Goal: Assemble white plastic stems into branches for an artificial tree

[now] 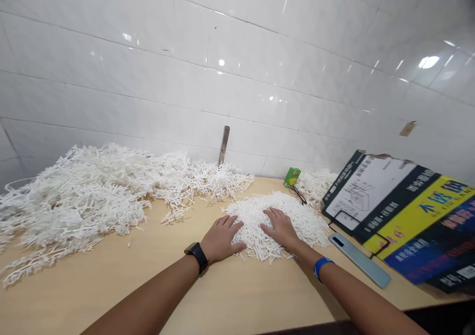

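Resting left hand [219, 240] and right hand [283, 229], fingers spread, against a bristly white heap [254, 239].
Before the heap's ragged edge, I see broad, smooth tabletop [241, 298].

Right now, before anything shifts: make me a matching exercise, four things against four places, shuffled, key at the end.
Things
1. left hand
2. phone
3. right hand
4. small green box

Places
A. fingers spread over the heap of short white pieces
B. next to the dark glasses
C. at the left edge of that heap
D. lying beside the large printed carton

Pairs: 1-C, 2-D, 3-A, 4-B
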### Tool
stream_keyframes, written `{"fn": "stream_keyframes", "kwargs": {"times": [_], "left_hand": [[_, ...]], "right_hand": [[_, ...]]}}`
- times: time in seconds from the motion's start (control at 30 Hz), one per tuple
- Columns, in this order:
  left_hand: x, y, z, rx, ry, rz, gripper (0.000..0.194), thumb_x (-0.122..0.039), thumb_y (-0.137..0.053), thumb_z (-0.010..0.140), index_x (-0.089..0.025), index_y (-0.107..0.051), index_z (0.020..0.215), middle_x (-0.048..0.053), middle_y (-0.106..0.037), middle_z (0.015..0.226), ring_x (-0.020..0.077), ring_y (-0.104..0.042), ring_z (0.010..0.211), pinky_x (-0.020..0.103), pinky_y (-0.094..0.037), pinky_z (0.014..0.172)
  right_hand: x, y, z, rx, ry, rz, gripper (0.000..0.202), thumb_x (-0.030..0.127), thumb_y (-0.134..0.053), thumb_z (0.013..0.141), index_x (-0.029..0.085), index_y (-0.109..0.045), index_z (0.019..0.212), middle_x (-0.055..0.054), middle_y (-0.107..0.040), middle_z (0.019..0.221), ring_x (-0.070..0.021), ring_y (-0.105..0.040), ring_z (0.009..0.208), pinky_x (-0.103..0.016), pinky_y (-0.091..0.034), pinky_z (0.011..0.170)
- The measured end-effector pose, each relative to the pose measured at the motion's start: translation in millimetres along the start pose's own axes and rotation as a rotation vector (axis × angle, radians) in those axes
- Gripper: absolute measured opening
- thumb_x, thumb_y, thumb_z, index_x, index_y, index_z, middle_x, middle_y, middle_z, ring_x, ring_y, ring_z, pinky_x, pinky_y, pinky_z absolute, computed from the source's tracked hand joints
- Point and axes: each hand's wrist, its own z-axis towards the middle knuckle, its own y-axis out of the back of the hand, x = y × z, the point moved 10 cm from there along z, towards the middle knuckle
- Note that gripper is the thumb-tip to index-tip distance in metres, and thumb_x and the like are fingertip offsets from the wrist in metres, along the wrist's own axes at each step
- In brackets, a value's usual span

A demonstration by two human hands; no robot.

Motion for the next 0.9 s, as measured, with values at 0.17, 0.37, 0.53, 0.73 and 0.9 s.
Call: {"fn": "stream_keyframes", "kwargs": {"times": [0.17, 0.37, 0.53, 0.73, 0.9], "left_hand": [[-13, 3.6, 4, -0.043, -0.064, -0.024, 0.038, -0.043, -0.052, 0.094, -0.024, -0.059, 0.127, 0.01, -0.056, 0.135, 0.0298, -0.047, 0.127, 0.046, -0.04, 0.107], [-20, 3.8, 7, -0.047, -0.048, -0.035, 0.027, -0.036, -0.05, 0.096, -0.022, -0.062, 0.115, 0.01, -0.061, 0.118, 0.0271, -0.054, 0.11, 0.042, -0.046, 0.096], [-19, 5.1, 6, -0.068, -0.025, -0.029, 0.026, -0.034, -0.049, 0.096, -0.021, -0.061, 0.116, 0.01, -0.062, 0.115, 0.0255, -0.055, 0.107, 0.04, -0.046, 0.095], [-19, 12.4, 4, -0.136, 0.009, -0.013, 0.029, -0.033, -0.049, 0.095, -0.022, -0.061, 0.119, 0.01, -0.063, 0.119, 0.0264, -0.057, 0.109, 0.041, -0.046, 0.093], [-20, 19.6, 1, -0.181, 0.037, 0.007, 0.039, -0.036, -0.047, 0.095, -0.02, -0.056, 0.13, 0.012, -0.061, 0.129, 0.0287, -0.055, 0.117, 0.044, -0.044, 0.098]], "right_hand": [[2, 7, 1, -0.03, 0.005, 0.014, 0.04, 0.042, -0.049, 0.093, 0.022, -0.06, 0.125, -0.012, -0.056, 0.136, -0.0292, -0.047, 0.125, -0.043, -0.038, 0.098], [7, 9, 1, -0.029, 0.045, -0.01, 0.027, 0.035, -0.046, 0.096, 0.019, -0.063, 0.108, -0.011, -0.064, 0.112, -0.0259, -0.054, 0.107, -0.035, -0.041, 0.086], [8, 12, -2, -0.034, 0.045, 0.007, 0.022, 0.031, -0.046, 0.096, 0.02, -0.064, 0.102, -0.01, -0.064, 0.107, -0.0242, -0.055, 0.104, -0.032, -0.041, 0.084], [10, 37, 4, -0.053, 0.058, 0.031, 0.025, 0.028, -0.046, 0.096, 0.018, -0.065, 0.11, -0.01, -0.066, 0.109, -0.0227, -0.058, 0.104, -0.031, -0.043, 0.085], [5, 90, 28, -0.108, 0.052, 0.059, 0.033, 0.03, -0.045, 0.097, 0.016, -0.063, 0.12, -0.013, -0.065, 0.117, -0.0239, -0.057, 0.109, -0.032, -0.044, 0.087]]}}
